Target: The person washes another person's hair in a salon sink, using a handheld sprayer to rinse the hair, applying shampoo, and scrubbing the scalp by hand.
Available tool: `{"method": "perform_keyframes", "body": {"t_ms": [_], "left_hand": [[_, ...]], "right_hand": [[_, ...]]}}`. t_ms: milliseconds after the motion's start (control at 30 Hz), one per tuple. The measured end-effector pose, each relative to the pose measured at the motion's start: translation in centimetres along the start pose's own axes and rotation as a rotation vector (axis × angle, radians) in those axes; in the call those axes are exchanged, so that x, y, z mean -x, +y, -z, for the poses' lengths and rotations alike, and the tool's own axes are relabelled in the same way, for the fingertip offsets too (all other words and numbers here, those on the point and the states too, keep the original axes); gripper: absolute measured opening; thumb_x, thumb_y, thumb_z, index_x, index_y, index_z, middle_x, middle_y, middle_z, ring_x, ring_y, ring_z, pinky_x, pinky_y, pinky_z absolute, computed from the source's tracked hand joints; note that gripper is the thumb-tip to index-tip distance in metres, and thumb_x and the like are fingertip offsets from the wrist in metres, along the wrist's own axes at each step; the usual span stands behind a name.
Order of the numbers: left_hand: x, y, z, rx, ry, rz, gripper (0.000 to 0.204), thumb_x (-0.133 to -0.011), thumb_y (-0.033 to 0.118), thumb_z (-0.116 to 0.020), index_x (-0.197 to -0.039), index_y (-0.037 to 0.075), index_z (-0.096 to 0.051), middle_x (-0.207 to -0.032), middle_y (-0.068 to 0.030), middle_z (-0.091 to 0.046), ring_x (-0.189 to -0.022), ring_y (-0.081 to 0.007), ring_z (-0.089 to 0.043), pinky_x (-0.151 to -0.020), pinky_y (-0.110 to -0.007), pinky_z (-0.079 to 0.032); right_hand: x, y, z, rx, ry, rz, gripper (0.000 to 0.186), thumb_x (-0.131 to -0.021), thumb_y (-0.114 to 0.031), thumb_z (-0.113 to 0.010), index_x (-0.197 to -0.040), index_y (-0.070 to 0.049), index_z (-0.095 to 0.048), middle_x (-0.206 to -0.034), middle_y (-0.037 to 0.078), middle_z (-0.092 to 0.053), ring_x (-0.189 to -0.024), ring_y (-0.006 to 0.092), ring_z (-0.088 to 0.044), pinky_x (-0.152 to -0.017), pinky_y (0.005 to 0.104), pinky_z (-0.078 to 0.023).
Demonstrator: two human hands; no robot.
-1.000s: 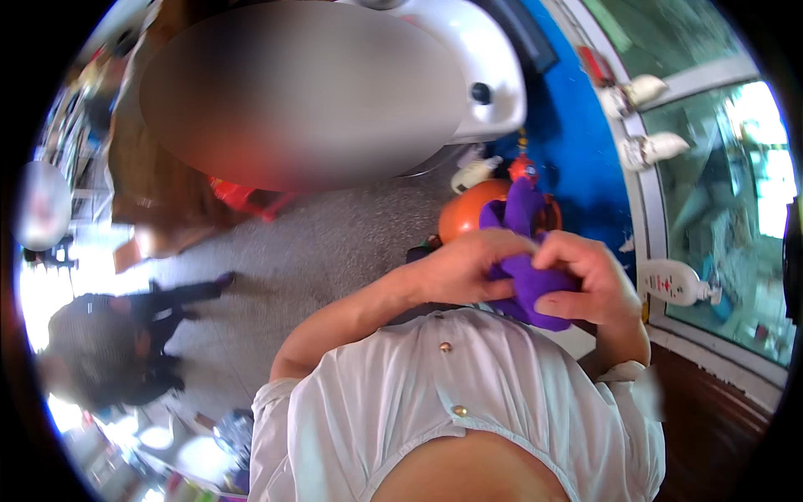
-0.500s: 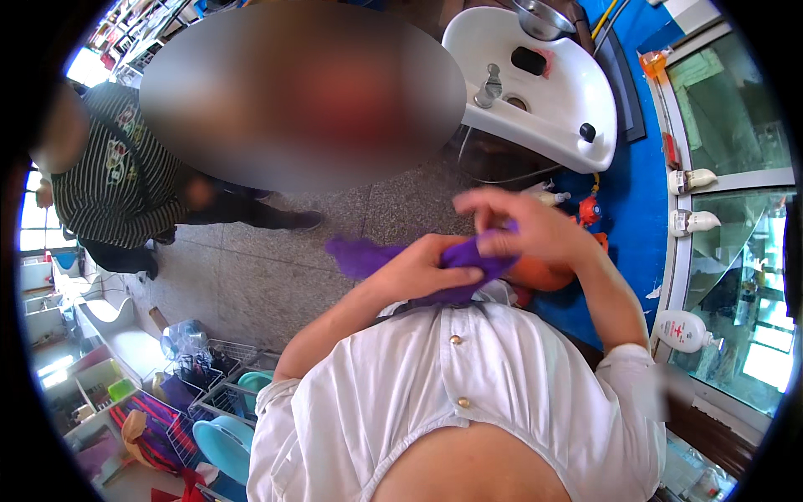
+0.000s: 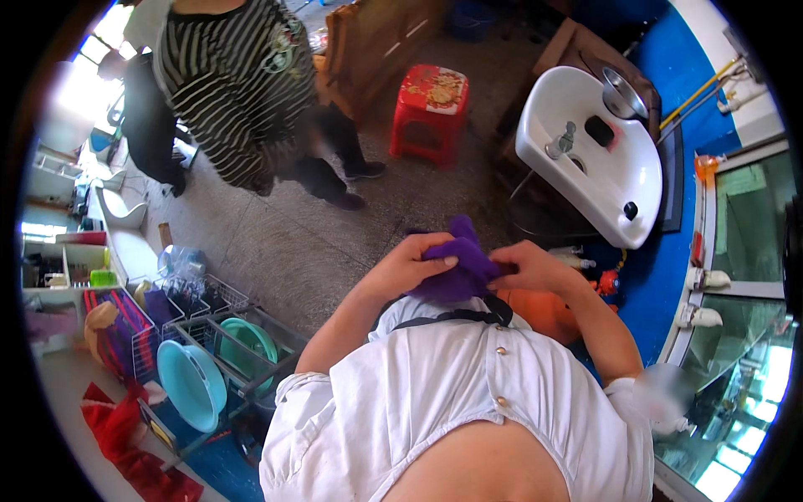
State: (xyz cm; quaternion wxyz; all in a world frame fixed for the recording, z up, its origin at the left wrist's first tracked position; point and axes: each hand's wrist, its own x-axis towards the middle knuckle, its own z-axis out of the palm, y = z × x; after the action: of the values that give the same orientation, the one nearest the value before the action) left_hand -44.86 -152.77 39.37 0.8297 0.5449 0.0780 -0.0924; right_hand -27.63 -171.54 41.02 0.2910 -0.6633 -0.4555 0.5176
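We cannot see some fingers of the left hand behind the purple cloth; toward eleven o'clock, the upper edge crops a striped-shirted person at the neck.

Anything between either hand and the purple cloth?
Nothing visible. The left hand holds the purple cloth, thumb on top; the right hand is at its right edge with nothing seen between.

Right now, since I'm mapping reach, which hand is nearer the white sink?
Right. The right hand, at the right edge of the purple cloth, is below and left of the white sink in view; the left hand, gripping that cloth, is farther left.
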Motion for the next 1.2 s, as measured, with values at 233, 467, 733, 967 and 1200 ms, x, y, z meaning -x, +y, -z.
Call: {"method": "perform_keyframes", "body": {"t_ms": [233,467,733,967,1200], "left_hand": [[0.6,-1.4,-1.8,-0.012,-0.154,-0.140,0.038,-0.082,0.023,-0.068,-0.111,0.001,-0.058,-0.105,-0.0039,-0.059,-0.097,-0.0114,-0.055,-0.088,-0.027,-0.044],[-3.3,0.1,-7.7,-0.573,-0.230,0.009,0.047,-0.074,0.019,-0.075,-0.113,0.001,-0.055,-0.103,-0.0078,-0.061,-0.092,-0.0134,-0.055,-0.079,-0.030,-0.045],[-2.2,-2.8,-10.0,0.356,0.103,-0.189,0.035,-0.084,0.009,-0.065,-0.117,0.004,-0.056,-0.112,-0.0043,-0.061,-0.104,-0.0130,-0.055,-0.094,-0.028,-0.041],[-0.6,-3.8,-9.4,0.508,-0.103,-0.262,0.102,-0.062,0.037,-0.084,-0.140,0.000,-0.028,-0.136,-0.0109,-0.043,-0.125,-0.0215,-0.042,-0.106,-0.035,-0.032],[-4.5,-3.7,-11.9,0.342,0.012,-0.117,0.082,-0.068,0.027,-0.081,-0.132,0.000,-0.038,-0.126,-0.0103,-0.051,-0.117,-0.0179,-0.048,-0.101,-0.033,-0.038]], "right_hand": [[5.2,-0.4,0.5,0.306,0.428,0.508,0.027,-0.064,-0.005,-0.072,-0.088,-0.006,-0.061,-0.090,0.008,-0.061,-0.072,0.0231,-0.058,-0.068,0.0291,-0.047],[5.7,-5.7,-0.7,0.667,0.426,0.589,0.041,-0.063,-0.008,-0.072,-0.103,-0.011,-0.062,-0.095,0.008,-0.057,-0.080,0.0282,-0.057,-0.071,0.0344,-0.048],[6.4,6.9,-0.4,-0.567,0.001,0.191,0.060,-0.069,-0.016,-0.077,-0.122,-0.001,-0.053,-0.114,0.007,-0.059,-0.105,0.0162,-0.054,-0.093,0.0318,-0.041],[10.4,4.5,2.7,-0.768,0.365,0.321,0.045,-0.069,-0.004,-0.074,-0.111,0.001,-0.056,-0.099,0.005,-0.063,-0.089,0.0133,-0.059,-0.082,0.0285,-0.047],[9.4,-2.2,2.0,-0.093,0.232,0.376,0.029,-0.076,-0.004,-0.068,-0.104,-0.003,-0.057,-0.087,0.001,-0.059,-0.080,0.0066,-0.052,-0.074,0.0240,-0.045]]}}
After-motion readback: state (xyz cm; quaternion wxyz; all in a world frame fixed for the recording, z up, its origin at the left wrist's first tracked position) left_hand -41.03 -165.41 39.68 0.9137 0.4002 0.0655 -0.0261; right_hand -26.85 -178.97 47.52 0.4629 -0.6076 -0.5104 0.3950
